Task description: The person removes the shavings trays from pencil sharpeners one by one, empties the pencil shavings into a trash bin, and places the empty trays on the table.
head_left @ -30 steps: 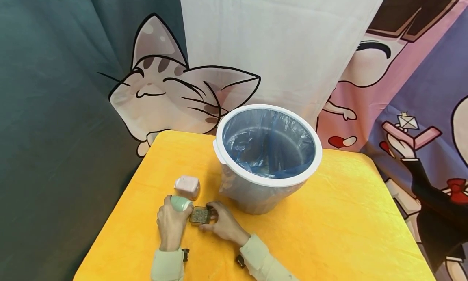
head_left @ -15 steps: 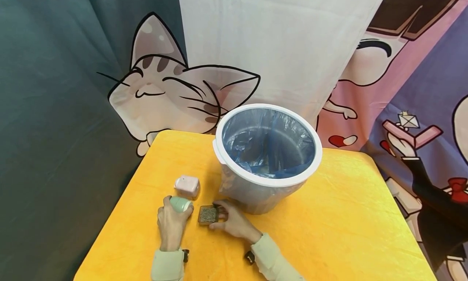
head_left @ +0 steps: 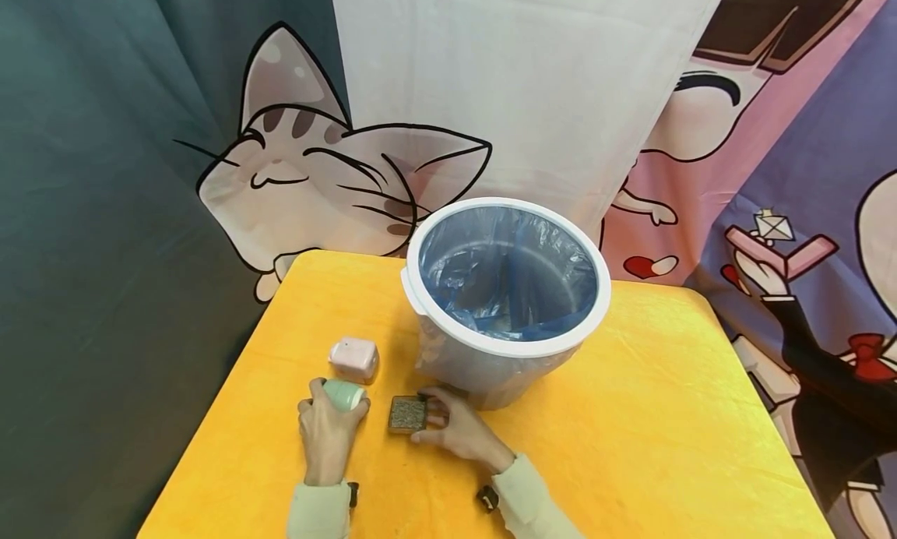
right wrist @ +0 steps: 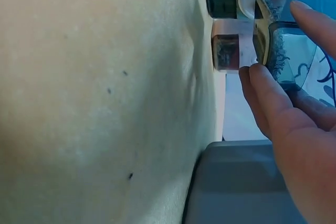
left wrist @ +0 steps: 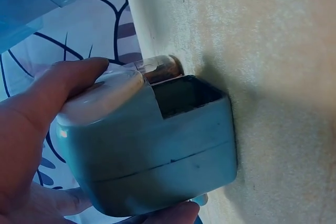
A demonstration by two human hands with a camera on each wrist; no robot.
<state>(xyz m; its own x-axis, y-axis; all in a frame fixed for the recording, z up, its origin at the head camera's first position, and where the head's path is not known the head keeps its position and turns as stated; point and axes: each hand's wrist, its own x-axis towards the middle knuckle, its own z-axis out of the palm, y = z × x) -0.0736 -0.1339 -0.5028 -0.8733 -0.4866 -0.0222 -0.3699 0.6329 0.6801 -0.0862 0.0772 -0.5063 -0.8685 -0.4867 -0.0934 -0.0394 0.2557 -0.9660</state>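
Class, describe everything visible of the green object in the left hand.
The green object has a rounded, plastic-looking body, a whitish end, a thin dark seam and a squarish opening, dark inside. The left hand grips it between thumb and fingers, whitish end toward the right in the head view, near the pink object. Whether it rests on the yellow table is unclear.

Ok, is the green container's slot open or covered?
Open: the left wrist view shows a dark, uncovered slot in the green container; the right hand holds a clear box apart from it.
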